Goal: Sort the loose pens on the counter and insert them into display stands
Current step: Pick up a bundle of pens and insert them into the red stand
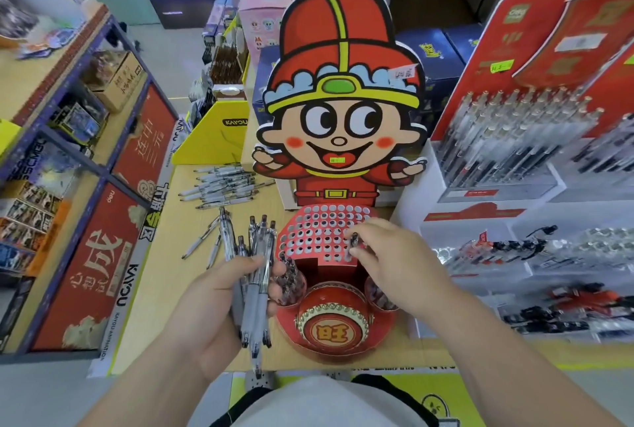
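My left hand [219,303] grips a bundle of several clear pens [255,275], tips pointing down, just left of the red cartoon display stand [338,165]. My right hand [387,255] pinches one pen [353,244] by its top, over the right side of the stand's perforated red hole grid [319,231]. A pile of loose white pens [223,186] lies on the wooden counter [164,272] behind my left hand. A few more loose pens [206,241] lie nearer. Round cups [291,280] at the stand's front hold dark pens.
A tiered clear stand full of pens [507,148] with a red backboard rises at the right, and low trays of pens [535,255] sit beneath it. A yellow box [219,131] stands at the back of the counter. Shelves with boxes run along the left.
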